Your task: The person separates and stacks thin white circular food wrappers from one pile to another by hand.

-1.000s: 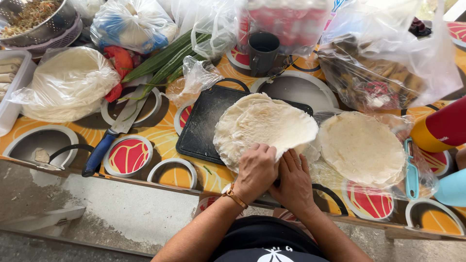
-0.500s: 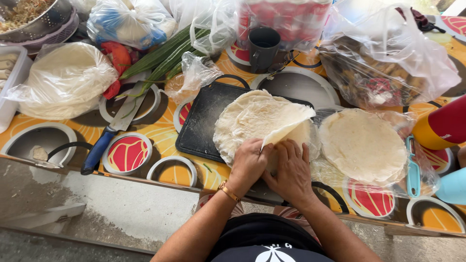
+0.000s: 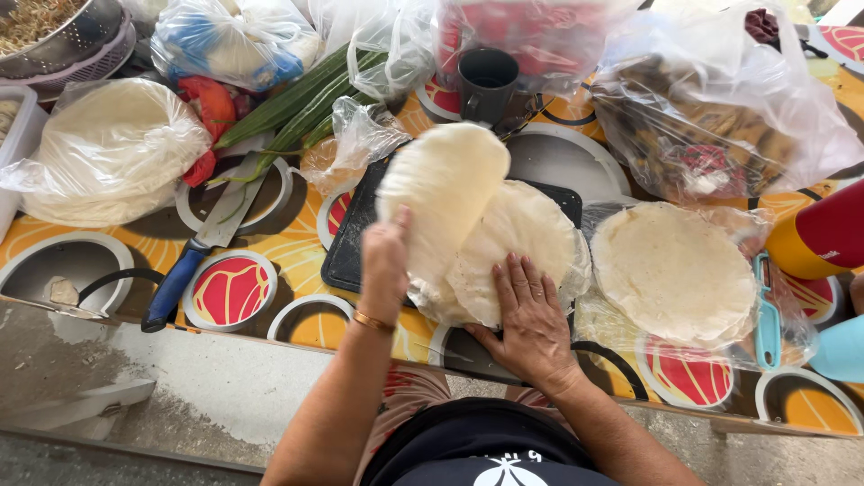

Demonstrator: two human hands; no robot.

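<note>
My left hand (image 3: pixel 385 261) grips the edge of a thin pale wrapper sheet (image 3: pixel 443 184) and holds it peeled up off the stack. My right hand (image 3: pixel 529 310) lies flat, fingers spread, on the stack of round wrappers (image 3: pixel 517 238), pressing its near edge. The stack rests on a black cutting board (image 3: pixel 353 243) on a table with an orange, red and white patterned cloth (image 3: pixel 288 247). A gold bangle sits on my left wrist.
A second wrapper stack on clear plastic (image 3: pixel 673 270) lies right of the board, beside a teal peeler (image 3: pixel 767 315). Left are a bagged wrapper pile (image 3: pixel 103 148), a blue-handled knife (image 3: pixel 193 256), green onions (image 3: pixel 292 103). Behind are a dark mug (image 3: pixel 487 83) and plastic bags.
Both hands were picking at the near edge of the stack. Now my left hand has lifted one wrapper up and to the left, while my right hand has flattened onto the stack.
</note>
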